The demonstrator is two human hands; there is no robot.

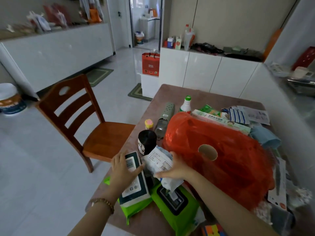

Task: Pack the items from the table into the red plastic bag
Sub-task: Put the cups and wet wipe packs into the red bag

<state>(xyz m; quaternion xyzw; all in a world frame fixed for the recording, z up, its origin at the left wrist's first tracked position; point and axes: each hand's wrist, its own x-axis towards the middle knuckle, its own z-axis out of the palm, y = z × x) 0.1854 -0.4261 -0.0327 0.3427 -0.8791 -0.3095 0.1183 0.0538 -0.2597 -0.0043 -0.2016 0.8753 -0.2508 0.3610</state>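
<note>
Your bench (170, 92) tally: two green wipe packs (177, 206). One white packet (158, 160). One red plastic bag (221, 159). One black jar (147, 138). One small yellow pot (148, 124). One grey perforated flask (166, 114). One green-capped bottle (186, 105). One blue cloth (265, 137). The boxes and sachets behind the bag are too jumbled for you to count. Off the bench there is one wooden chair (81, 120).

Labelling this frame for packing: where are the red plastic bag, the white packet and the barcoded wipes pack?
red plastic bag (230, 138), head view, upper middle of its body.
white packet (157, 158), head view, its printed face.
barcoded wipes pack (134, 183), head view, its white label.
</note>
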